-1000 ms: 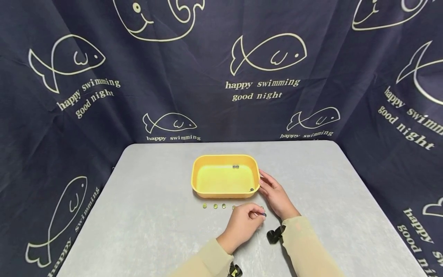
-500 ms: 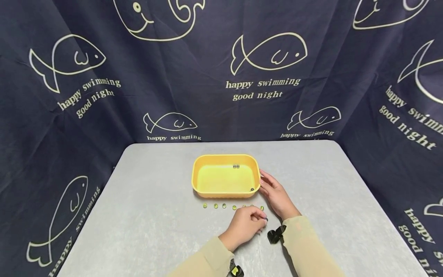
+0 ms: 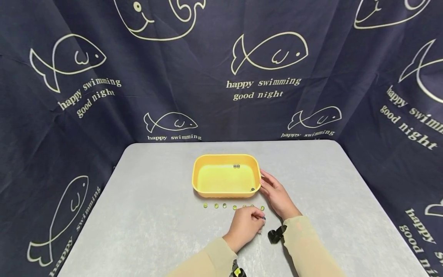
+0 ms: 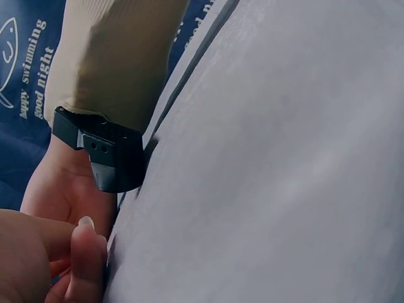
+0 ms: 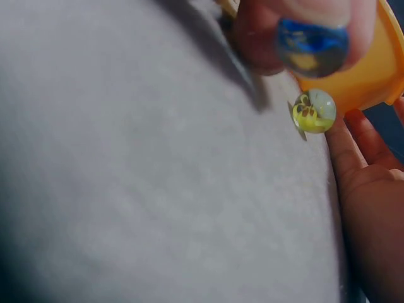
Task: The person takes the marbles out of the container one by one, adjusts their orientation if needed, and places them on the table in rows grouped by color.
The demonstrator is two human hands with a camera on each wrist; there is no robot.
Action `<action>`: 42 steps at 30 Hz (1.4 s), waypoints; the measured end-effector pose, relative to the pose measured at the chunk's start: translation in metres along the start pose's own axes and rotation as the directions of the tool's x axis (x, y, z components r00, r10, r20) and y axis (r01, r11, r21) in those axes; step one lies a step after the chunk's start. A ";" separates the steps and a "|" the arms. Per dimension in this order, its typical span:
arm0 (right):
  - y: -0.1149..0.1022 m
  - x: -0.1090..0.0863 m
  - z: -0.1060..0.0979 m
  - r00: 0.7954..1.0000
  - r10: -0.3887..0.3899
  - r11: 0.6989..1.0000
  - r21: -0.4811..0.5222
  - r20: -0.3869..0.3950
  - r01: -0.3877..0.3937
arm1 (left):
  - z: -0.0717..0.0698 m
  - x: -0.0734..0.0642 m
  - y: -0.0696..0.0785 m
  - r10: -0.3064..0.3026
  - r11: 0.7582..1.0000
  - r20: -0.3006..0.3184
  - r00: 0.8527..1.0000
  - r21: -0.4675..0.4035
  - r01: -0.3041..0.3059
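Note:
My left hand (image 3: 243, 227) pinches a blue glass marble (image 5: 312, 47) between thumb and fingertips, just above the table. In the left wrist view the left hand (image 4: 38, 259) shows at the lower left, and the marble is not visible there. My right hand (image 3: 277, 196) rests its fairly straight fingers against the right wall of a yellow tub (image 3: 221, 194). Several yellow-green marbles, such as the leftmost marble (image 3: 205, 205), lie in a row before the tub; the left hand partly covers some. The right wrist view shows one patterned yellow marble (image 5: 314, 112) close up, below the pinched one.
Inside the tub, two dark marbles (image 3: 237, 166) sit together at the back and a dark marble (image 3: 252, 189) lies in the front right corner. A pale grey table (image 3: 155, 231) bears everything. Dark blue fish-print cloth (image 3: 207, 96) stands around its back and sides.
The left hand has drawn slightly toward the body with the blue marble, uncovering more of the row's right end. The right hand stays at the tub.

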State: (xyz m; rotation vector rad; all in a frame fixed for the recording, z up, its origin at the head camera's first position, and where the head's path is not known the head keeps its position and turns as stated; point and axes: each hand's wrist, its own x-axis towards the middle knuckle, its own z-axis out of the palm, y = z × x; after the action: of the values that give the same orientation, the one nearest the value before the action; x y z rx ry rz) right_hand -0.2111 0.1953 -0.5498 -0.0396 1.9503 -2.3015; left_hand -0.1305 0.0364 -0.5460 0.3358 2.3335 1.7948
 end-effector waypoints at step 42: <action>0.001 0.002 0.000 1.000 0.009 0.999 -0.041 -0.017 -0.010 | -0.003 0.002 0.005 0.145 0.960 -0.021 0.989 0.243 -0.136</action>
State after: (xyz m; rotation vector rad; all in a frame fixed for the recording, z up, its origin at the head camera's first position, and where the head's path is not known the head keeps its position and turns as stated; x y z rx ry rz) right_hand -0.2131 0.1946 -0.5511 -0.0147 2.0018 -2.2629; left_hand -0.1326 0.0358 -0.5406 0.5187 2.6222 1.5865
